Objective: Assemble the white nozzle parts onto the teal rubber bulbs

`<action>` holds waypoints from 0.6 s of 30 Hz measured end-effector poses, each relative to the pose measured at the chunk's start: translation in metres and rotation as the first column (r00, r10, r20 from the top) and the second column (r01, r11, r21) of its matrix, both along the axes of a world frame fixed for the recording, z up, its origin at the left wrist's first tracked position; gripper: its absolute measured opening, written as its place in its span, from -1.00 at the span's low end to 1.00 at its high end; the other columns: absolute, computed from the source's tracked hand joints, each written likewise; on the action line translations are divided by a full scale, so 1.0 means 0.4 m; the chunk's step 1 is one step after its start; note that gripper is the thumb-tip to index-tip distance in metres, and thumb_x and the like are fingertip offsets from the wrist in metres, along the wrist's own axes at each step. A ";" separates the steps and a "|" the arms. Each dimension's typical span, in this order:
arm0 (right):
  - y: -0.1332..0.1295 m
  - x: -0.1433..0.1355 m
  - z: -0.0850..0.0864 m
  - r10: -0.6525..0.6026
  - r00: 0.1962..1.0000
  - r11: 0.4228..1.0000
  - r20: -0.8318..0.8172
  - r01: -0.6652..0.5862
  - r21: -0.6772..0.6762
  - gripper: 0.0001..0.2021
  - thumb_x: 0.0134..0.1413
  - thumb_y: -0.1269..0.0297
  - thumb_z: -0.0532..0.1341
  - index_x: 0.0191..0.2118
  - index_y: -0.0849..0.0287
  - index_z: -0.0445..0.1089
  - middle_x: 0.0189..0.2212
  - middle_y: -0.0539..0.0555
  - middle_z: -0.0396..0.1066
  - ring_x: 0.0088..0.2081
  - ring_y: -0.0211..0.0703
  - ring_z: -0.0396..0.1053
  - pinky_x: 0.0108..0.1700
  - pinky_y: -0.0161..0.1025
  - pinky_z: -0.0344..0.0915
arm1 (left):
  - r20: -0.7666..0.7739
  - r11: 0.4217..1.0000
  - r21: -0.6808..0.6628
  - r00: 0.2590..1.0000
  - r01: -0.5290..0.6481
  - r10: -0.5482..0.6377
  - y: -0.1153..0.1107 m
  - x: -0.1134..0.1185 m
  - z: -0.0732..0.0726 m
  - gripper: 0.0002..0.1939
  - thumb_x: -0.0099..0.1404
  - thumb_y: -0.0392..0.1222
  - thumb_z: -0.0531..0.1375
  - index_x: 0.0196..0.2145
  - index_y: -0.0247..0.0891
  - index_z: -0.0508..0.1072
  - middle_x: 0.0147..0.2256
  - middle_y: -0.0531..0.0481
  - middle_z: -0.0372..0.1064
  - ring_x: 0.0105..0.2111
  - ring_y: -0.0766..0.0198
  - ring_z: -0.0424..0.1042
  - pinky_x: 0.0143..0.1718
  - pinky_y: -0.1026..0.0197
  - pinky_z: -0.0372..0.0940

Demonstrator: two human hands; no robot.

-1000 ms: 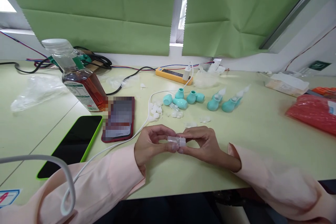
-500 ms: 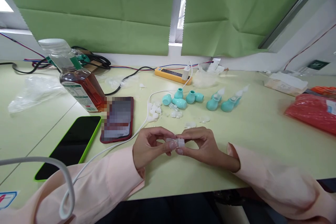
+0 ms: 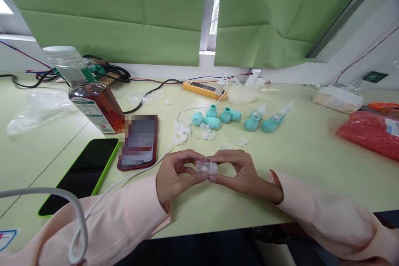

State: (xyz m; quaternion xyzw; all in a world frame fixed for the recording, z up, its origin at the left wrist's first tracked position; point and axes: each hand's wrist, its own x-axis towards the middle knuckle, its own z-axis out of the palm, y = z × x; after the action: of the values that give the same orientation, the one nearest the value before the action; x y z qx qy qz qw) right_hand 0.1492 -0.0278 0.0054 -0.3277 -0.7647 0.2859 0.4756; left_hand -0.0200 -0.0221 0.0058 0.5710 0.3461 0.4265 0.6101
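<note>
Between the fingertips of both hands is a small clear plastic piece, roughly tube-shaped, held just above the table's near part. My left hand pinches its left end with thumb and fingers. The right end is pinched by my right hand. Beyond the hands lie loose turquoise rubber bulbs, small clear plastic parts and a heap of white pieces. Farther right stand turquoise bulbs with clear tips fitted. A flat clear part lies just past my right hand.
On the left are a green-edged phone, a red-cased phone and a bottle of amber liquid. A white cable crosses the table to a yellow power strip. A red plastic packet lies at right.
The clear piece has turned slightly in my fingers, and my left thumb has slid lower, showing more of it. Both hands stay in nearly the same place.
</note>
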 end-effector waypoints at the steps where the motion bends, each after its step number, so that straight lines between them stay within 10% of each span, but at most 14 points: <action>1: 0.002 0.005 0.004 -0.029 0.999 0.998 0.035 0.027 0.058 -0.72 -0.22 0.37 0.26 -0.24 0.17 0.35 -0.39 0.08 0.40 -0.37 -0.19 0.35 -0.36 -0.24 0.34 | -0.031 0.999 0.010 0.998 -0.047 0.047 0.001 0.001 0.000 -0.81 -0.06 -0.28 0.26 -0.41 -0.28 0.41 -0.41 0.01 0.33 -0.39 0.32 0.31 -0.45 0.33 0.24; 8: 0.064 0.054 0.012 -0.436 0.817 0.845 0.377 0.227 0.484 -0.44 -0.12 0.24 0.16 0.05 0.15 0.03 0.07 0.19 0.01 0.06 0.06 -0.02 0.01 0.08 0.01 | -0.105 0.978 -0.024 0.973 -0.209 0.206 0.021 0.007 -0.008 -0.82 -0.01 -0.12 0.20 -0.46 -0.29 0.38 -0.56 0.10 0.21 -0.65 0.49 0.11 -0.72 0.42 0.09; 14: 0.117 0.092 0.004 -0.508 0.512 0.861 0.693 0.262 0.437 -0.44 -0.10 0.21 0.09 0.08 0.22 0.00 0.08 0.20 -0.02 0.04 0.14 -0.05 -0.01 0.14 -0.06 | -0.182 0.975 0.017 0.958 -0.220 0.220 0.025 0.003 -0.019 -0.80 -0.11 -0.22 0.27 -0.45 -0.29 0.38 -0.60 0.14 0.14 -0.61 0.47 0.12 -0.67 0.43 0.08; 18: 0.129 0.119 0.013 -0.475 0.453 0.880 0.754 0.260 0.398 -0.59 -0.04 0.27 0.02 0.00 0.18 0.11 -0.04 0.17 0.17 -0.04 0.09 0.08 -0.07 0.09 0.02 | -0.199 0.977 0.018 0.957 -0.212 0.211 0.024 0.004 -0.019 -0.79 -0.09 -0.28 0.23 -0.40 -0.30 0.39 -0.57 0.12 0.13 -0.57 0.44 0.17 -0.58 0.38 0.14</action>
State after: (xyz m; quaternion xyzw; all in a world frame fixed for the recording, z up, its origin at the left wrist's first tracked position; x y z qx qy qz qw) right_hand 0.1969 0.0238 0.0106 -0.5252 -0.8334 -0.1040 0.1374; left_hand -0.0185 -0.0124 -0.0019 0.5695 0.4653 0.4292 0.5243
